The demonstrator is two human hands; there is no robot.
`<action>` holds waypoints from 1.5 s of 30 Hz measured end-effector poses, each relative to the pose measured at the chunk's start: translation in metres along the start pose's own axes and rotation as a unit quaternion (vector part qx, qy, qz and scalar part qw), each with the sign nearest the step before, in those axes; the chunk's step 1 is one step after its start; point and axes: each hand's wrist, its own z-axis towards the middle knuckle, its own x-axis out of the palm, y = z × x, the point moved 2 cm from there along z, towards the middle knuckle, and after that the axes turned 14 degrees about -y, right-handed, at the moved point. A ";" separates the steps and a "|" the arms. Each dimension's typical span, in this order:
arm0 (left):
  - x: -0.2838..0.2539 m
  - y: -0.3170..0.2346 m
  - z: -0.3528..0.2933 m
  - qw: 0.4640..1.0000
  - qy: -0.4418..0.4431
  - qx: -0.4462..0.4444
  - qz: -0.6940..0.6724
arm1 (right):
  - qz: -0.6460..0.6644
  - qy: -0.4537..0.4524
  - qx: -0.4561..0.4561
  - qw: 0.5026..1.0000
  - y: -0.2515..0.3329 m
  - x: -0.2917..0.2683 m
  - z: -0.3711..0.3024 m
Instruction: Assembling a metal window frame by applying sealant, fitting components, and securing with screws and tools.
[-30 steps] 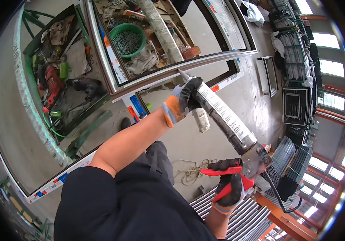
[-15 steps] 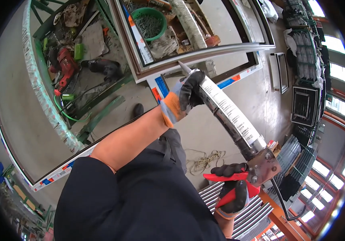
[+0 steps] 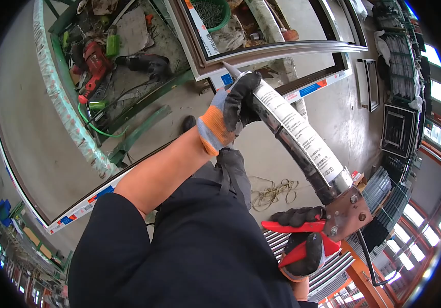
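Note:
I hold a caulking gun (image 3: 295,136) loaded with a white printed tube, slanting from the frame down to the lower right. My left hand (image 3: 233,110), in a grey, orange and black glove, is closed round its front end. The pale nozzle (image 3: 230,70) points at the near edge of a brown window frame (image 3: 271,53), close to its left corner; whether the tip touches cannot be made out. My right hand (image 3: 302,251), in a similar glove, wraps the red handle and trigger (image 3: 295,226) at the rear. A bent black rod (image 3: 366,256) sticks out behind.
A green-framed workbench (image 3: 51,102) on the left carries a red power drill (image 3: 94,66) and a black tool (image 3: 146,64). A green bowl of screws (image 3: 215,15) shows through the frame. Coiled rope (image 3: 277,194) lies on the floor. Metal profiles (image 3: 333,274) are stacked at lower right.
The nozzle has travelled along the frame's near edge toward its left corner. Both hands keep their hold on the caulking gun. The whole view has shifted a little.

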 end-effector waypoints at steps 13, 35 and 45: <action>-0.017 -0.017 -0.031 0.995 -0.007 0.061 0.076 | 0.007 0.028 0.008 1.000 -0.009 -0.004 -0.011; -0.075 -0.036 -0.106 0.970 -0.096 0.224 0.016 | -0.009 0.114 0.073 0.991 -0.039 -0.041 0.038; -0.064 -0.022 -0.114 0.947 -0.168 0.252 0.105 | 0.017 0.140 0.109 0.984 -0.053 -0.053 0.043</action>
